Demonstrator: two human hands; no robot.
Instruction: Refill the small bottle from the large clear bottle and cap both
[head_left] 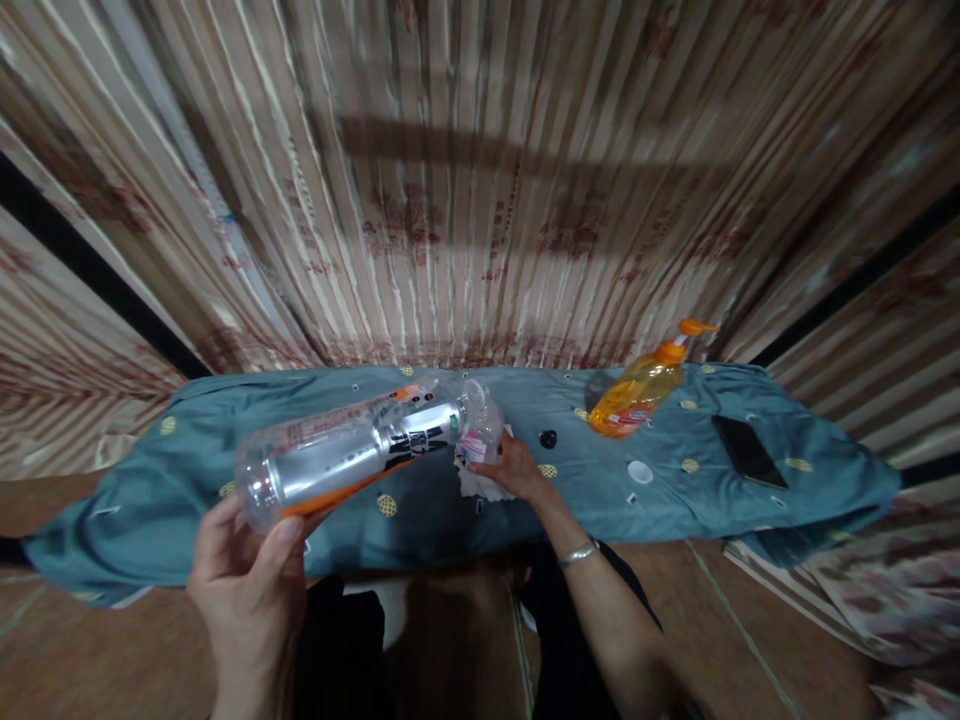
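At 7 o'clock, left hand (251,580) wraps fingers and thumb around the base of a clear bottle (352,450), tilted with its neck toward 2 o'clock. Right hand (510,465), wrist bent, closes around a small bottle (480,430) on the cloth (187,470). Soap bottle (641,390) lies at 2 o'clock, phone (748,451) just beyond.

Both hands bare, no gloves, no rings visible. Left hand (247,580): forearm bare as far as the frame shows, no sleeve, no watch. Right hand (510,465): thin silver-coloured bracelet (576,553) round the wrist, plain metal band w/ a bright glint; forearm below the bracelet bare too, no sleeve in view. Legs in dark, approx. black clothing (341,650), seen left of the bracelet and also just beside it at the right forearm; fabric plain, no markings or seams readable. Thumbnail on left hand short, unpainted.
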